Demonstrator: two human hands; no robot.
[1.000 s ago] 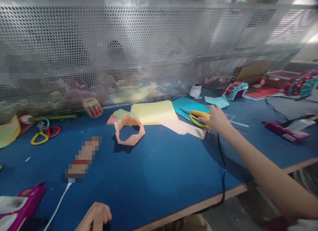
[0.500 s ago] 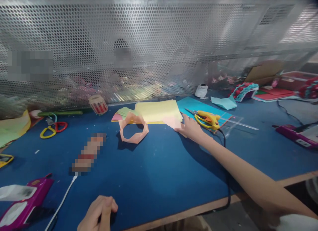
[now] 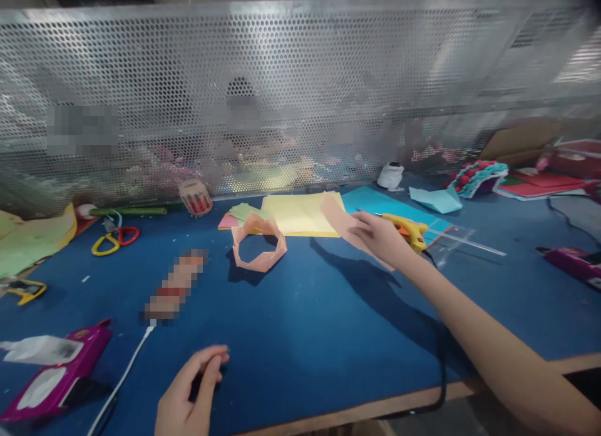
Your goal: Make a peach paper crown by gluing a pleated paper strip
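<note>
My right hand (image 3: 375,233) pinches a peach-coloured paper strip (image 3: 339,218), lifted above the blue table with its shadow below. Behind the strip lies a stack of pale yellow paper sheets (image 3: 300,211). Close beside the hand is a yellow hot glue gun (image 3: 416,234), partly covered by my fingers. To the left stands a ring of folded peach paper (image 3: 260,261), apart from both hands. At the near side of the table rests my left hand (image 3: 190,389), with fingers curled, thumb close to forefinger, and nothing seen in it.
Scissors with red and yellow handles (image 3: 115,241) lie at left. A pixelated object (image 3: 174,289) with a white cable (image 3: 123,376) and a purple device (image 3: 61,373) are nearer. Blue paper (image 3: 375,201) lies at the back. A perforated metal screen (image 3: 300,98) borders the table.
My right hand has raised the peach paper strip off the table by the yellow sheets. The fingers of my left hand have loosened slightly. The view has shifted a little.
</note>
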